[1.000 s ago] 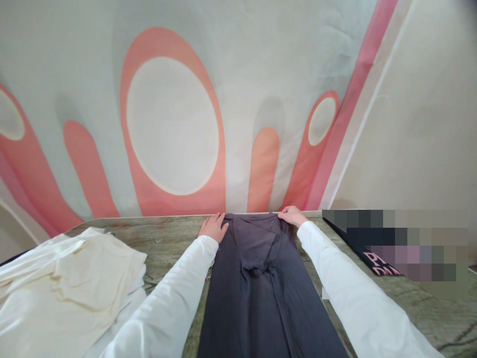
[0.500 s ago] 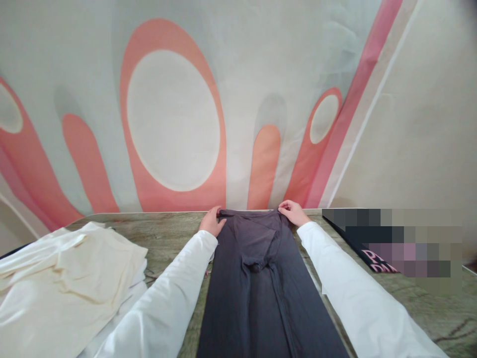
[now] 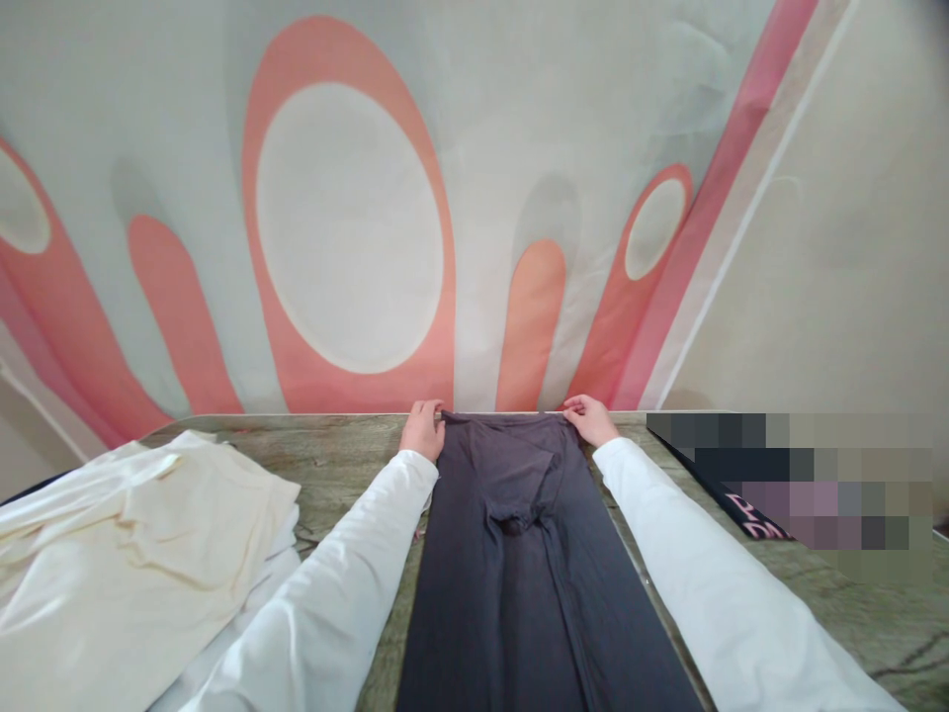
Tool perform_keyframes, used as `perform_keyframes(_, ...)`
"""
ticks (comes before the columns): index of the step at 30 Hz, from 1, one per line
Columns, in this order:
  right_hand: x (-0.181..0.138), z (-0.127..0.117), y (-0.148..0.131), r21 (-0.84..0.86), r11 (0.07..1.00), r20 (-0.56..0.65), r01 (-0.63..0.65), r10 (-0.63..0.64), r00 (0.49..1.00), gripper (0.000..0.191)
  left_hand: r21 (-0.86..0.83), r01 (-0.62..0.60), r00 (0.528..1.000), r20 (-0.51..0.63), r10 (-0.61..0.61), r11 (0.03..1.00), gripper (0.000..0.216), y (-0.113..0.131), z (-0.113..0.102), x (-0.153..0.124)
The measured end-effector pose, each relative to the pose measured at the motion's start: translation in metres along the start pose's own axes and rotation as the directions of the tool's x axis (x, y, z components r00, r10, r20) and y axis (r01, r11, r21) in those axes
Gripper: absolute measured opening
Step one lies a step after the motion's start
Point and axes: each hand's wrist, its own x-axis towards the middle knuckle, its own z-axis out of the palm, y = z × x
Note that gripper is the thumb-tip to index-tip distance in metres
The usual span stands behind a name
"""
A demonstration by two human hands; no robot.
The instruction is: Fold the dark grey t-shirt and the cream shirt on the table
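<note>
Dark grey trousers (image 3: pixel 519 574) lie lengthwise on the wooden-topped table (image 3: pixel 348 445), waistband at the far edge and legs running toward me. At the left end of the waistband, my left hand (image 3: pixel 423 431) has its fingers closed on the fabric. My right hand (image 3: pixel 591 420) pinches the opposite corner of the waistband between thumb and fingers. The crotch area looks slightly bunched, while both legs are spread fairly flat. The lower ends of the legs fall outside the view.
Cream and white garments (image 3: pixel 148 554) are heaped on the table at the left. A dark cloth with pink lettering (image 3: pixel 756 519) lies at the right, partly covered by a pixelated patch. Behind the table rises a wall covering (image 3: pixel 481 198) with orange-pink shapes.
The view has shifted slightly. Both hands remain at the waistband corners, and the waistband now looks a little straighter along the table's far edge.
</note>
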Motion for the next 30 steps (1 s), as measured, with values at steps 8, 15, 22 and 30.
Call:
perform_keyframes(8, -0.009, -0.013, -0.004, -0.008, 0.998, 0.127, 0.059, -0.057, 0.99, 0.027, 0.148, -0.277, 0.926, 0.305, 0.222, 0.949, 0.032, 0.024, -0.007, -0.011)
perform_keyframes(15, -0.009, -0.009, -0.001, -0.087, 0.99, 0.17, 0.113, -0.097, 0.981, 0.026, 0.356, -0.216, 0.873, 0.488, 0.017, 0.909, 0.057, 0.021, 0.007, -0.017)
perform_keyframes(22, -0.01, -0.008, -0.005, -0.139, 0.985, 0.099, 0.106, -0.092, 0.991, 0.027, 0.42, -0.116, 0.901, 0.425, -0.082, 0.9, 0.07, 0.017, 0.004, -0.017)
perform_keyframes(30, -0.013, -0.02, -0.004, -0.168, 0.983, 0.105, 0.072, -0.055, 0.993, 0.032, 0.417, 0.012, 0.929, 0.331, -0.165, 0.909, 0.051, 0.015, 0.0, -0.012)
